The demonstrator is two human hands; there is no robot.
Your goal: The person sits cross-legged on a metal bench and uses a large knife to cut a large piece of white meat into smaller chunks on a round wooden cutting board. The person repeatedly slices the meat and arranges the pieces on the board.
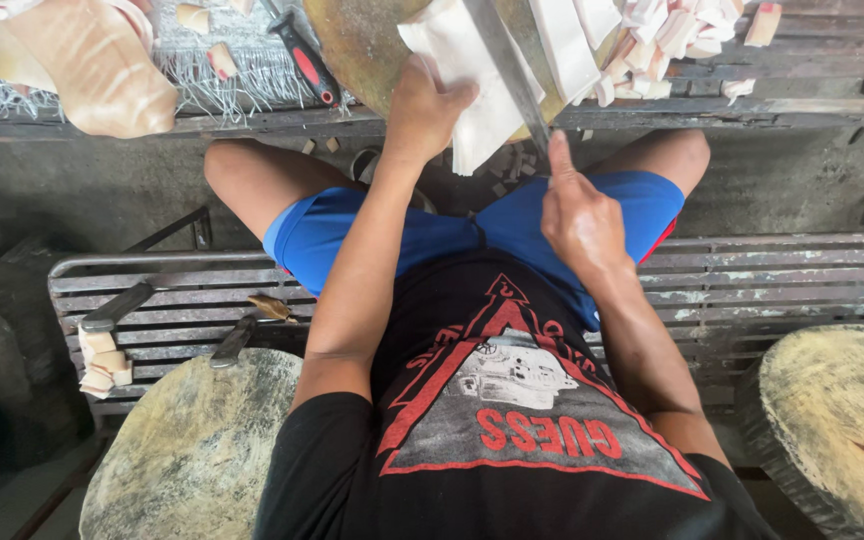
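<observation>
**Slab under the blade at the round block**

The person sits on a slatted metal bench [782, 280], knees apart, facing a low worktop [812, 60] at the top of the view. On it lies a round wooden chopping block [352, 40], and across the block's near edge hangs a pale, flat white slab [472, 90] that droops over the rim toward the person's lap.

The left hand [424, 110] lies on the slab, fingers curled over its left part, its grip pressing the slab down against the block. The right hand [580, 215] is clenched around the handle of a long knife [512, 65]; the forefinger stretches along the back of the blade. The blade runs up and to the left across the slab, just right of the left hand.

Right of the blade on the block lies a pile of cut white strips and small blocks [652, 40]; a few loose pieces are scattered farther right on the worktop. Left of the block rests a tool with a red and black handle [304, 62], and further left a large heap of pale, pinkish skin-like material [82, 60].

On the bench to the person's left lie another knife [117, 307] and a small stack of cut pieces [102, 362]. Two more round blocks stand near the bottom, one left [192, 450], one right [842, 420].
</observation>
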